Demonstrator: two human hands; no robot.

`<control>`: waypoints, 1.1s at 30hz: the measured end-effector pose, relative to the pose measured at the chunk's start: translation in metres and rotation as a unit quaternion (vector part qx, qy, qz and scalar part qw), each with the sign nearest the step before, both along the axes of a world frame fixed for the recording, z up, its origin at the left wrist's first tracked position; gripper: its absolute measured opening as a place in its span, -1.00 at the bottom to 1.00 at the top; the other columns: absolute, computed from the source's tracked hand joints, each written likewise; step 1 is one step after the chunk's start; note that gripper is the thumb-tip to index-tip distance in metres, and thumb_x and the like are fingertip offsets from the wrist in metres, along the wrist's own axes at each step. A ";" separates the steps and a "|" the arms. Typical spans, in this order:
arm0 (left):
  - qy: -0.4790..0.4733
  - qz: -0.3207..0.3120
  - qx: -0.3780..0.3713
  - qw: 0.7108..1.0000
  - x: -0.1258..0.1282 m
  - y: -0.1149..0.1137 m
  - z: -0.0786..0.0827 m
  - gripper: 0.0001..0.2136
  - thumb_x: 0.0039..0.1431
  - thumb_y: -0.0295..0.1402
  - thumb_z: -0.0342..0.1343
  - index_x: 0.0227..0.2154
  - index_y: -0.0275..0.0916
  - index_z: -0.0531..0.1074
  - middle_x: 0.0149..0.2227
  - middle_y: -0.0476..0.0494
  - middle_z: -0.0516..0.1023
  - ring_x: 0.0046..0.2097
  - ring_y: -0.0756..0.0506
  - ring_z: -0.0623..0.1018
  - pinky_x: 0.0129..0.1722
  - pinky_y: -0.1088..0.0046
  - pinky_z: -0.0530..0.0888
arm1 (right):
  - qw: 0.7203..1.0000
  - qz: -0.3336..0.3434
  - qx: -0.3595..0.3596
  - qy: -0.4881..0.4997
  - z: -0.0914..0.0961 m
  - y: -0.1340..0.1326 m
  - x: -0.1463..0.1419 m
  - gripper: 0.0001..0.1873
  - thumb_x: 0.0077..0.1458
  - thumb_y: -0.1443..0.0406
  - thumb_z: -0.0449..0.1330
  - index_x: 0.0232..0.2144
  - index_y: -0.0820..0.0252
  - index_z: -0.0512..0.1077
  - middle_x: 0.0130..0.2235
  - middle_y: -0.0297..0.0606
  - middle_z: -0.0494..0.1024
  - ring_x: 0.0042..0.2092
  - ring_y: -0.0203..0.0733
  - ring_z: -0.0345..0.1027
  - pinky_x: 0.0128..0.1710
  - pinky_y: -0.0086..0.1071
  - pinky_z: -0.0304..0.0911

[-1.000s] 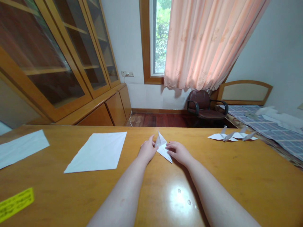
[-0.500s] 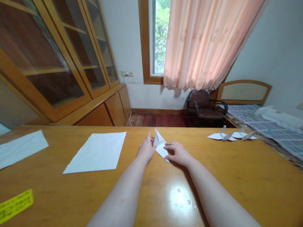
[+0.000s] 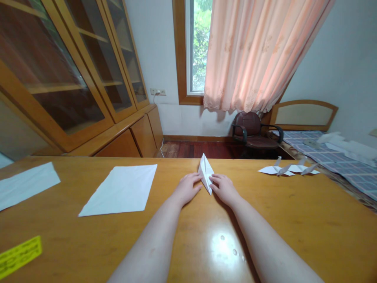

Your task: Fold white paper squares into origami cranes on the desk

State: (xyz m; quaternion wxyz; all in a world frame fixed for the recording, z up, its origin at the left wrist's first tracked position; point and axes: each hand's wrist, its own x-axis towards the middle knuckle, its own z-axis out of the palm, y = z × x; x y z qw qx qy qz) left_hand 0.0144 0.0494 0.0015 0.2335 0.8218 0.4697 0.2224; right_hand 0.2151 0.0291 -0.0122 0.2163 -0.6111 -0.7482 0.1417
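Observation:
A white piece of folded paper (image 3: 207,173), a narrow kite shape with a crease down its middle, points away from me near the table's far edge. My left hand (image 3: 189,189) has its fingertips at the paper's left edge, with the thumb lower down. On the opposite edge, my right hand (image 3: 224,188) grips the paper between fingers and thumb. The paper's underside is hidden. Two finished-looking folded paper birds (image 3: 277,169) stand close together to the right, apart from my hands.
A flat white paper sheet (image 3: 120,190) lies left of my hands on the wooden table (image 3: 194,251). Another sheet (image 3: 29,184) is at the far left, and a yellow label (image 3: 20,255) sits at the lower left. Beyond the table are a chair (image 3: 250,129) and a bed (image 3: 338,157).
The folded paper has swung up and away from me, its outer flaps now drawn into a narrower shape. My left hand has shifted slightly right and nearer; my right hand has moved slightly.

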 end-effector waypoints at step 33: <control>0.039 -0.108 -0.086 0.990 0.002 -0.009 0.013 -0.79 0.11 -0.30 0.07 -0.22 0.09 0.53 0.11 0.06 0.39 0.24 -0.12 0.20 0.25 0.06 -0.17 | 0.992 0.068 -0.076 0.078 0.010 -0.003 0.005 -0.63 0.00 0.31 0.16 -0.10 -0.07 0.46 0.09 -0.24 0.41 0.18 -0.08 0.15 0.20 0.11 -0.38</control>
